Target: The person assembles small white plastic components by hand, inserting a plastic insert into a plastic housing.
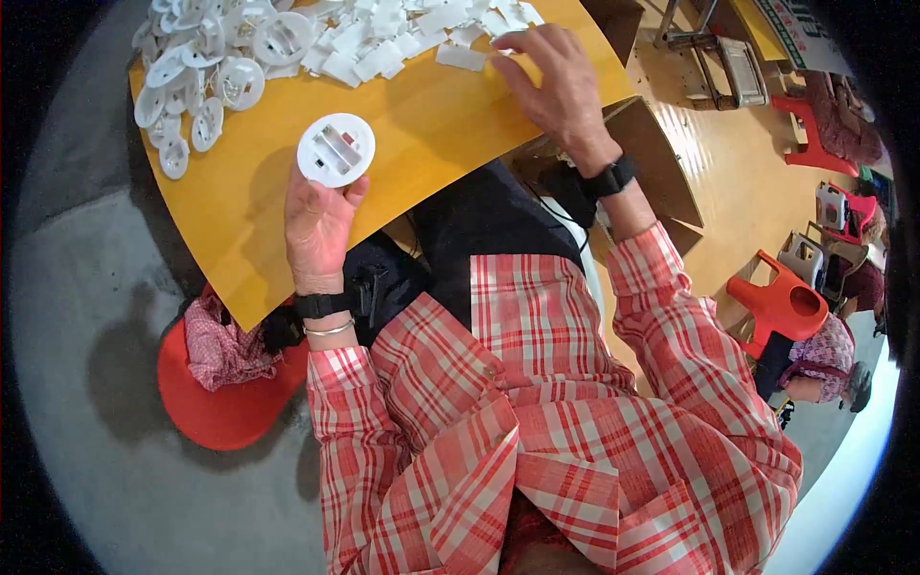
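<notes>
In my left hand (318, 228) is a round white plastic housing (310, 153), its open battery compartment facing up. The thumb and fingers grip its lower edge above the yellow table. My right hand (561, 91) reaches over the table's far right part, thumb and forefinger apart. No piece shows between them. Close by its fingertips lies a flat white rectangular piece (461, 57), at the edge of a heap of similar white pieces (379, 43). Farther left is a pile of round white housings (196, 72), some with thin wires.
The yellow table (431, 125) ends just in front of my lap. A red stool (206, 412) with a checked cloth stands at left. Cardboard boxes (652, 158) are below the table at right. Beyond are an orange-red stool (791, 302) and other people (824, 355).
</notes>
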{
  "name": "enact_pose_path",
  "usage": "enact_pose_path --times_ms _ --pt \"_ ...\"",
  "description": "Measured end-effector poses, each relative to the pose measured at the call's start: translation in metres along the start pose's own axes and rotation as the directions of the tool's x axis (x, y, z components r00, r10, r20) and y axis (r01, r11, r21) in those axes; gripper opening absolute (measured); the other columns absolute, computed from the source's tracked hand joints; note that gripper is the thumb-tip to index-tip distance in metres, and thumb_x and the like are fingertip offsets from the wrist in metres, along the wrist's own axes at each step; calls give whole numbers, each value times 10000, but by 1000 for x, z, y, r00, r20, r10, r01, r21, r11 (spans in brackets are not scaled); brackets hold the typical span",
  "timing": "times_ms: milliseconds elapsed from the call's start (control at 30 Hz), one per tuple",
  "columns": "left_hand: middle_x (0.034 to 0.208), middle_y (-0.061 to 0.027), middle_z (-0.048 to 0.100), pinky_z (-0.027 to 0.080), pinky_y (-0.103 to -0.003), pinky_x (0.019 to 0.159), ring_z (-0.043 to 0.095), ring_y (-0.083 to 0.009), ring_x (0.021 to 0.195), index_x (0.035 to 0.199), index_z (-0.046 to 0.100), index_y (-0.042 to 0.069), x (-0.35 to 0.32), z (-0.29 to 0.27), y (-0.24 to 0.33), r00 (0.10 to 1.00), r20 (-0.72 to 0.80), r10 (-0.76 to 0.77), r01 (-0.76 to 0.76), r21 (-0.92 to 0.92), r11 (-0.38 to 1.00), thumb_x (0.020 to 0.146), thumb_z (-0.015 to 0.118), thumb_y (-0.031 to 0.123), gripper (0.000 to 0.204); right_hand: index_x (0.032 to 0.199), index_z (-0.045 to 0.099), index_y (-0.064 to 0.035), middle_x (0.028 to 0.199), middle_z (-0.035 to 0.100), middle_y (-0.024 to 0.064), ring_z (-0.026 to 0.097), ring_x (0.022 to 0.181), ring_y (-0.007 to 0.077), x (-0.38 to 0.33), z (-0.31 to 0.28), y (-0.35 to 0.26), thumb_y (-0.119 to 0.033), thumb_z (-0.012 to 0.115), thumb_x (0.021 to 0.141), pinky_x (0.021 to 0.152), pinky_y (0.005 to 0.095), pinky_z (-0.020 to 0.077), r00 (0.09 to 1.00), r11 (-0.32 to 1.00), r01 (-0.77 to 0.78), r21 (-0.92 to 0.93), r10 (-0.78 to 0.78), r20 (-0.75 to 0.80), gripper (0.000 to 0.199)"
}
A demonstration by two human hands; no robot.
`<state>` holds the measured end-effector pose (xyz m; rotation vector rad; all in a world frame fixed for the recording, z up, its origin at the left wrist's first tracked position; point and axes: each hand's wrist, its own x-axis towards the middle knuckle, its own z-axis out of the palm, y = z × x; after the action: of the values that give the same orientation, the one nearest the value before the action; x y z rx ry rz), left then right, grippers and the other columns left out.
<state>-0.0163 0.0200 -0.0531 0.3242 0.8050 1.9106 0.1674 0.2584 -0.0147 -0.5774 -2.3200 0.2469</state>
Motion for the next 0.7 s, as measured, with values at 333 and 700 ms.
enact_pose_path --times_ms 333,700 --pt "1317 -139 426 432 -406 924 444 -274 1190 1318 354 46 -4 3 -6 999 -32 13 -14 -13 1000 782 700 208 657 1005 639 -157 885 570 37 526 874 236 15 12 -21 -286 655 790 767 391 411 991 976 96 -196 -75 112 251" --pt "1318 -129 427 426 -408 925 446 -268 1187 1325 345 54 -5 4 -6 1000 -31 6 -6 -4 1000 788 695 212 661 1022 613 -163 879 621 24 556 886 212 11 19 -21 -289 628 798 790 390 371 955 957 103 -270 -19 297 257"
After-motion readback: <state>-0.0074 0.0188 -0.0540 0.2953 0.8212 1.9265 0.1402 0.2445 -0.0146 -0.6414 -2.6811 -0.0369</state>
